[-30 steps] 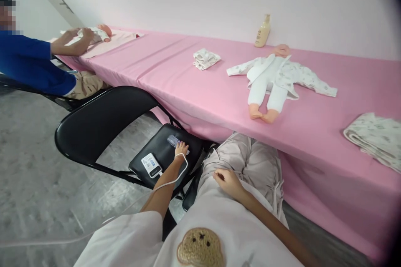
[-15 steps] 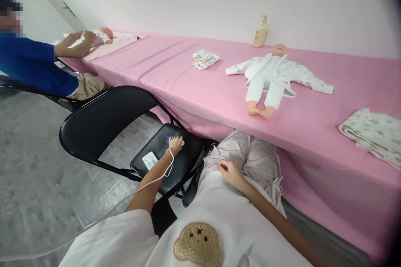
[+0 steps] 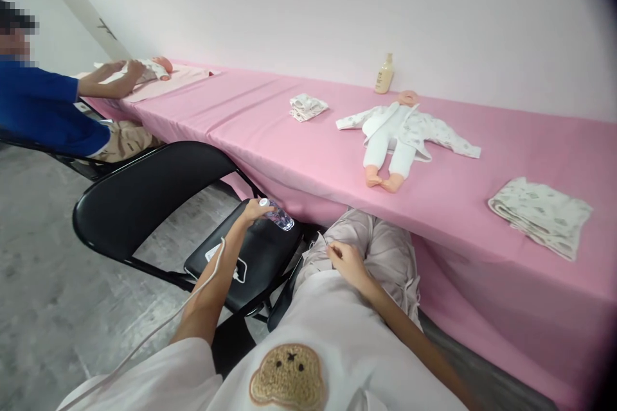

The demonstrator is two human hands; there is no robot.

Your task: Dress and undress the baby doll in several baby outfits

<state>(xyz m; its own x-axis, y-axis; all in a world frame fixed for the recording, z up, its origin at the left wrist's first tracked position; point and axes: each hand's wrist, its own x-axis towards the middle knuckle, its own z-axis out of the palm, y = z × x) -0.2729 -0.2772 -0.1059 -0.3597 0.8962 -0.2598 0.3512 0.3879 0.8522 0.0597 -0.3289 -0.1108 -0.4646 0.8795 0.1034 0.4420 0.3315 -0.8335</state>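
My left hand (image 3: 252, 210) is closed on a clear plastic water bottle (image 3: 280, 216) near its white cap, the bottle tilted over the black chair seat. On my lap rests my right hand (image 3: 348, 262), its fingers curled together by the pale trousers (image 3: 385, 257). A thin dark line shows at its fingertips; whether they pinch it I cannot make out. A white power bank or box (image 3: 215, 250) lies on the seat, partly behind my left forearm, beside a white cable (image 3: 241, 270).
On the pink-covered table (image 3: 260, 115) lie a baby doll in an open patterned jacket (image 3: 393, 135) and folded cloths (image 3: 542, 215) (image 3: 307, 106). A pump bottle (image 3: 384, 74) stands behind. A black folding chair (image 3: 154, 186) is at left. Beyond it, a person in blue (image 3: 43, 103) handles another doll.
My left hand has lifted the water bottle from the seat and tilted it, moving left and slightly up. The view has shifted; my right hand stays on my lap.
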